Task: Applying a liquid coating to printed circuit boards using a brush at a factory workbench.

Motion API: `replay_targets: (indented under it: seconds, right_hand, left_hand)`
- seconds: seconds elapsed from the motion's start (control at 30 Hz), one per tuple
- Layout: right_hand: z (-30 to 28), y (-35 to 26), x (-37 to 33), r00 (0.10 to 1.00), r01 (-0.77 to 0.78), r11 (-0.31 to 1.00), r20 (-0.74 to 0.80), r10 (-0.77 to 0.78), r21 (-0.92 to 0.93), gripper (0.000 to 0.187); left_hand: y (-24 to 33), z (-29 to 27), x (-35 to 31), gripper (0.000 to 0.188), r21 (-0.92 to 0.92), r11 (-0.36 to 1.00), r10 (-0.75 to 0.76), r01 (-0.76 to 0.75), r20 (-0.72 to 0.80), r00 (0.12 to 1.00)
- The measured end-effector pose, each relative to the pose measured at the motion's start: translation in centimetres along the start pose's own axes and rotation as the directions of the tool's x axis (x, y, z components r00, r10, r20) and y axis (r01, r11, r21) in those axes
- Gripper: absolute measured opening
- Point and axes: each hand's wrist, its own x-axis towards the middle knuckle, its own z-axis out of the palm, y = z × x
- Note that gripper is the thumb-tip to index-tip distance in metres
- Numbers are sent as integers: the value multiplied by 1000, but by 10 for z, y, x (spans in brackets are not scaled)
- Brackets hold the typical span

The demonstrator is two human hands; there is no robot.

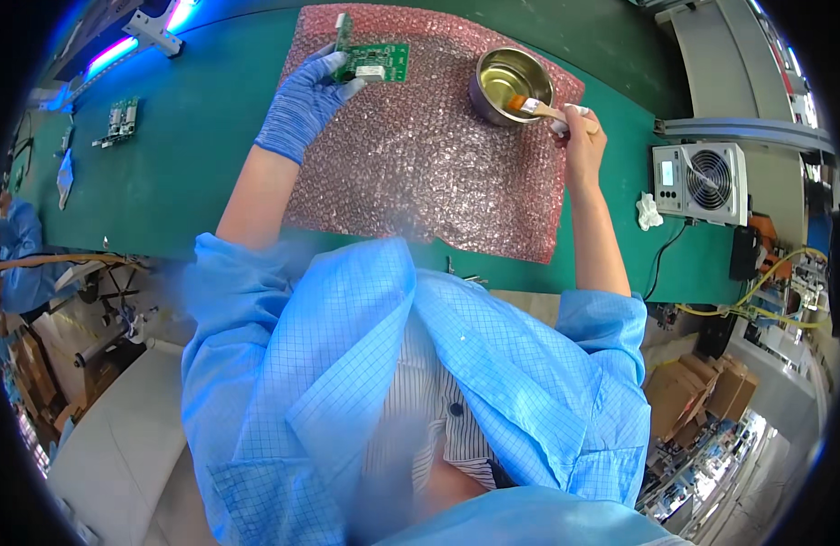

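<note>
Circuit board (373, 62), green and rectangular with small pale parts on its face, sits lifted at the far edge of the pink bubble-wrap sheet (420, 173), pinched in the left hand (303, 102), which wears a blue knit glove and is closed around the board's near corner. The right hand (579, 127), with white covers on some fingertips, is closed on the wooden handle of a small brush (540, 109); its orange-tinted bristles rest at the rim of a round, shiny metal bowl (509, 84) holding a clear yellowish liquid. The step in hand looks like loading the brush before coating the board. The next move, by my judgement, calls for carrying the wet bristles leftward to the board without dripping, and holding the board steady and tilted toward the brush. The bubble wrap is soft and dimpled, lying flat on the smooth green worktop (183, 164). Another small circuit board (120, 120) lies well apart at the left. A grey box with a round fan grille (700, 180) stands at the right, a crumpled white wipe (649, 211) just beside it
</note>
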Motion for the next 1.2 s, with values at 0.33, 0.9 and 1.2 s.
replay_targets:
  seconds: [0.33,0.9,1.2]
  right_hand:
    - [3,5,7,1000,-10,999,-9,10,-48,20]
    - [-53,-56,12,999,32,999,37,-32,-16,21]
    - [6,-78,0,842,236,971,506,-190,-28,25]
  left_hand:
    - [-9,24,-5,44,228,971,-88,69,75,993]
    - [-28,47,36,40,240,966,-166,97,286,944]
    - [-30,75,33,45,436,893,-278,113,336,900]
